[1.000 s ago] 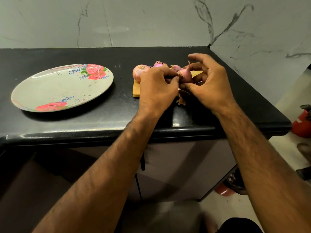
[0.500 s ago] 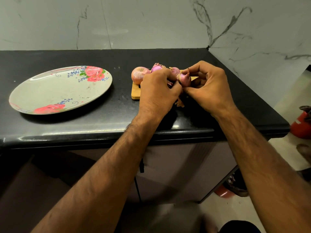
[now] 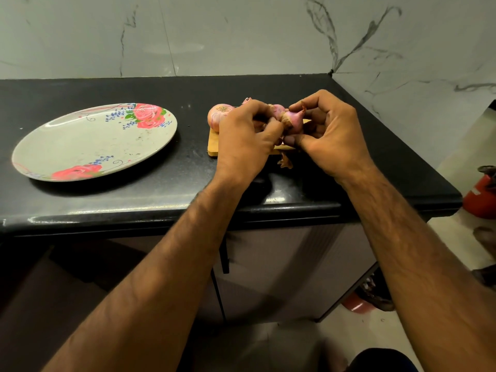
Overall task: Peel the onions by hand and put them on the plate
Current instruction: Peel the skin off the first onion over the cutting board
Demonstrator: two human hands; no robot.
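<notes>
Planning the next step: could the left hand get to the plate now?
Likely yes, though it is busy: the left hand pinches the onion that the right hand holds. Only bare counter lies between it and the plate.

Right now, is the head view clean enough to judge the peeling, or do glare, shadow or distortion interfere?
Head view: the onion, gripped by the left hand and right hand, is sharp, evenly lit; glare streaks the counter's front edge; wide-angle distortion stretches the forearms; cupboards below sit in deep shadow.
</notes>
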